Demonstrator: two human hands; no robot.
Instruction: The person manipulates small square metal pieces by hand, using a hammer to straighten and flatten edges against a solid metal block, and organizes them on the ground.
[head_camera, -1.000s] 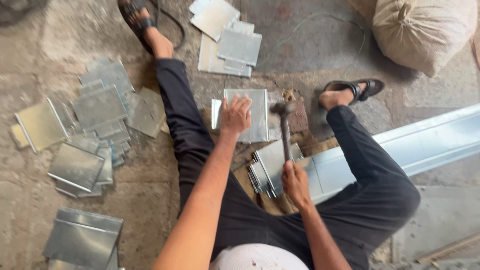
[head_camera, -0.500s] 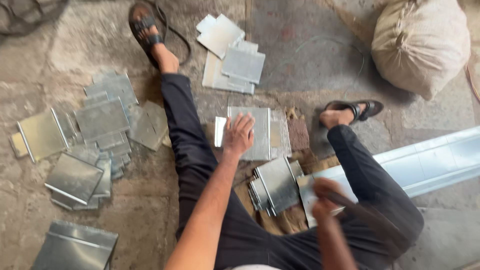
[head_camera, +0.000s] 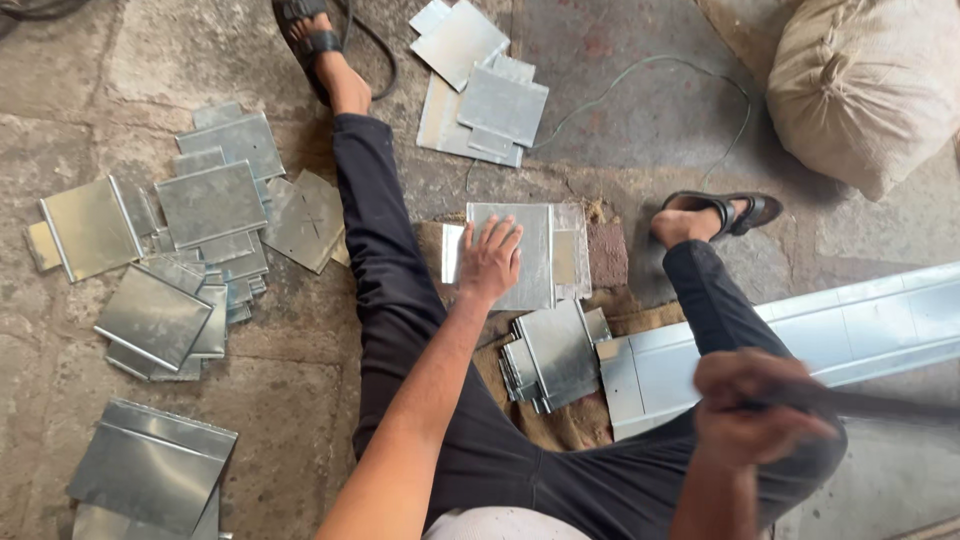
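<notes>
Head view looked down on a person seated on a stone floor (head_camera: 60, 80), legs spread, with a galvanised sheet-metal panel (head_camera: 525, 250) between them as the landmark. Far left of that panel lay a scattered heap of cut metal plates (head_camera: 200, 205), and below the heap a larger folded piece (head_camera: 150, 465). Beyond the panel's upper edge sat another small pile of sheets (head_camera: 480, 90).

The left hand (head_camera: 490, 262) lay flat on the panel, fingers spread, pressing it down onto a sacking pad (head_camera: 570, 425) rather than gripping it. The panel looked thin, stiff and light, probably slick on its face and sharp along the cut edges, so a flat palm on the middle seemed the safest hold. Just below the panel rested a stack of folded metal parts (head_camera: 555, 355).

Right of the panel, a long folded sheet channel (head_camera: 800, 335) ran off toward the frame's edge, and a stuffed sack (head_camera: 870, 85) sat well beyond it. The right hand (head_camera: 755, 405) was closed tight around a hammer handle (head_camera: 880, 402), blurred by motion; the hammer head was not visible.

A second earlier the hammer stood upright with its head at the panel's right edge; now it had been drawn back well clear of the panel, while the left hand had stayed put.
</notes>
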